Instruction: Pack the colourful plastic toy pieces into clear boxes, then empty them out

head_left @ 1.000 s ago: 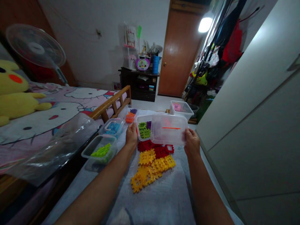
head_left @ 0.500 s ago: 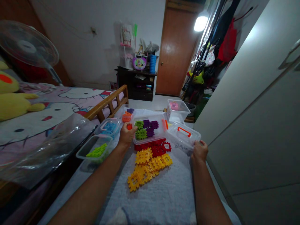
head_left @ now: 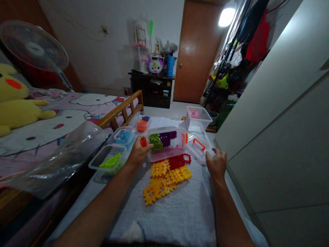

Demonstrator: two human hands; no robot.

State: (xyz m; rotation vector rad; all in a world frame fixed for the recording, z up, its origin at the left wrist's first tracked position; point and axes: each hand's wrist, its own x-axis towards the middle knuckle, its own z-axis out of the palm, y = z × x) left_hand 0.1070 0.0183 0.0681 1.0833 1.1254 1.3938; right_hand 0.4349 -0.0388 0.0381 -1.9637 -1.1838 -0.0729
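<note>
Since the earlier frame, the right hand (head_left: 217, 165) has let go of the clear lid (head_left: 197, 151), and the clear box (head_left: 173, 151) has changed tilt. From the left, lime-green tiles (head_left: 110, 160) sit in an open tub (head_left: 97, 158), with blue tiles (head_left: 123, 136) in a tub behind. Next, the left hand (head_left: 140, 152) has its fingers clasped on the box's left end, beside an orange latch (head_left: 143, 142). Transparent and open, the box is held over red tiles (head_left: 177, 161), with notched green and purple ones inside. Unlidding looks done; the contents remain in, while red and yellow tiles (head_left: 167, 181) lie outside any container. Farther right, the lid lies on the cloth (head_left: 185, 212), orange handle up; the right fingers are parted, holding nothing, near its edge.
</note>
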